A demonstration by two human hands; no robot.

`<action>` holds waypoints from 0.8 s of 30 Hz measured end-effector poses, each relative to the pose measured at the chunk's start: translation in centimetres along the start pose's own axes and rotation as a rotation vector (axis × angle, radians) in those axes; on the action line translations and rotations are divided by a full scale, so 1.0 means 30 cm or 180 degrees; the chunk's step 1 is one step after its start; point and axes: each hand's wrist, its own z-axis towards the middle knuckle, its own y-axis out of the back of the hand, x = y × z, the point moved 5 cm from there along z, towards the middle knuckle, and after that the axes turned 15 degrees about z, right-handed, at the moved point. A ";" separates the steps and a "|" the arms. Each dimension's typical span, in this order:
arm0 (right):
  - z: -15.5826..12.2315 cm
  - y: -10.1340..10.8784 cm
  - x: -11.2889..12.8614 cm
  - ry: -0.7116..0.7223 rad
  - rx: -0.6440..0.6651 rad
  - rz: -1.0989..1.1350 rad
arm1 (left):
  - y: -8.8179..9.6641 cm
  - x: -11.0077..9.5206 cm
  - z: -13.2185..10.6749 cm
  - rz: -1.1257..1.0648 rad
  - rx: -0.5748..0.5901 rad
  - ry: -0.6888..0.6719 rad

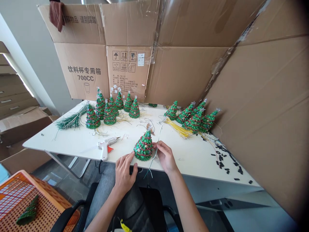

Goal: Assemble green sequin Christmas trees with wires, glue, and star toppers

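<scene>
A small green Christmas tree (144,146) with red trim and a silver star stands at the near edge of the white table (72,141). My left hand (124,172) rests just left of its base, fingers spread and touching the table edge. On the other side, my right hand (165,156) pinches a thin green wire (154,151) that runs up past the tree. A white glue gun (107,145) with a red trigger lies on the table to the left of the tree.
Several finished trees stand at the back left (109,108) and lie at the back right (193,116). Green wire bundle (71,120), yellow wire bundle (178,129), black scraps (227,161). Cardboard walls (183,71) enclose the table. An orange basket (26,199) holds one green cone.
</scene>
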 end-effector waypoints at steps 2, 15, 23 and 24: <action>0.002 0.002 -0.002 0.0042 -0.0031 0.0011 | 0.006 0.002 -0.003 -0.0038 -0.0072 0.0021; 0.006 -0.001 -0.012 -0.0103 0.0097 0.0091 | 0.001 -0.083 -0.015 -0.0073 -0.0167 -0.0872; 0.006 0.013 -0.009 -0.0066 -0.0034 0.0034 | -0.018 -0.043 -0.023 0.0176 -0.0181 -0.0465; 0.006 0.014 -0.011 -0.0079 -0.0052 0.0026 | -0.020 -0.039 -0.025 0.0202 -0.0203 -0.0397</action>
